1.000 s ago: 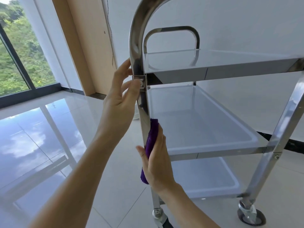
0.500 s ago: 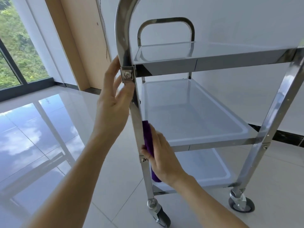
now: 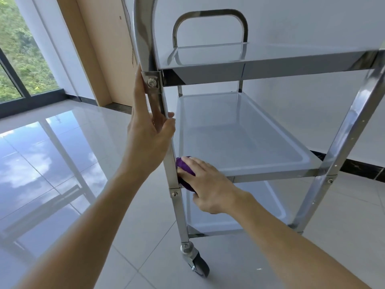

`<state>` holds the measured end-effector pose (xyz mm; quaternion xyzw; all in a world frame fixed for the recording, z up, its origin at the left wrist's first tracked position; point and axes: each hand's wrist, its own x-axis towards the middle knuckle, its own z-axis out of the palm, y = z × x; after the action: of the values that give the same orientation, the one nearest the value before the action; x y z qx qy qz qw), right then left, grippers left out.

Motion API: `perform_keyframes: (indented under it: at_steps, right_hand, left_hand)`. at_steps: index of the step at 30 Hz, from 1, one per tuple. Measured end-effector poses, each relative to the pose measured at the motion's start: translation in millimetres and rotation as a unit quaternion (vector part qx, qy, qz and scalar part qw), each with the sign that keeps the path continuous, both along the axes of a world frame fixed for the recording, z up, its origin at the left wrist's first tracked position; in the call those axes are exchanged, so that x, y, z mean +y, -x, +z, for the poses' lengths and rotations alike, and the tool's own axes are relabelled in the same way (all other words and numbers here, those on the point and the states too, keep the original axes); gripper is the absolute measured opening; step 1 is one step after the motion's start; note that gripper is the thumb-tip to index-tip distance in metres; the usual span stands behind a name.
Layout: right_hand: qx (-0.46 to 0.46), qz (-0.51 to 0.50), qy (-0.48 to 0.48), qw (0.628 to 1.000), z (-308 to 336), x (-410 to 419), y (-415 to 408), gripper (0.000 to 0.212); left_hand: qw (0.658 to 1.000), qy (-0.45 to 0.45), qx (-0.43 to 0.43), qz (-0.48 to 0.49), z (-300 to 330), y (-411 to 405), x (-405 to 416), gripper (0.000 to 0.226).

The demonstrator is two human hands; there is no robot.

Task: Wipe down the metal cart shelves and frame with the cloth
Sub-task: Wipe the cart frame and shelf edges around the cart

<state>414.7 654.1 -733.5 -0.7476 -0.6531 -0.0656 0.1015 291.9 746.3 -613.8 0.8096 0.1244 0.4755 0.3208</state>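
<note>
A three-shelf stainless steel cart (image 3: 352, 126) stands in front of me on castor wheels. My left hand (image 3: 149, 130) grips its near-left upright post (image 3: 145, 49) just below the top shelf bracket. My right hand (image 3: 208, 184) presses a bunched purple cloth (image 3: 184, 166) against the same post, at the near-left corner of the middle shelf (image 3: 235, 132). Most of the cloth is hidden under my fingers. The bottom shelf (image 3: 277, 207) shows below my right wrist.
The cart stands on a glossy tiled floor (image 3: 62, 163) close to a white wall (image 3: 302, 24). A castor wheel (image 3: 201, 265) sits under the near-left post. A wooden door panel (image 3: 100, 49) and a large window (image 3: 23, 55) are to the left.
My right hand has slid the cloth down the post to the middle shelf corner. My left hand has dropped lower on the post, below the bracket. The view has pulled back.
</note>
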Motion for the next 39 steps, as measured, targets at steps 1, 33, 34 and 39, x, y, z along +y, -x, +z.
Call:
perform_keyframes:
  at_steps: [1,33,34,39]
  right_hand:
    - [-0.035,-0.002,-0.015,0.999,1,2,-2,0.074]
    - [-0.047,-0.051,-0.099,0.993,-18,14,-4,0.074]
    - [-0.048,-0.05,-0.096,0.993,-17,7,-13,0.075]
    - [-0.056,-0.106,-0.085,0.989,-12,-58,-73,0.079]
  left_hand:
    - [1.0,-0.001,-0.003,0.002,0,0,2,0.094]
    - [0.999,-0.019,0.003,0.038,-4,-2,11,0.099]
    - [0.999,-0.022,0.006,0.035,-3,-1,14,0.1]
    - [0.999,-0.028,0.013,0.029,-4,2,26,0.1]
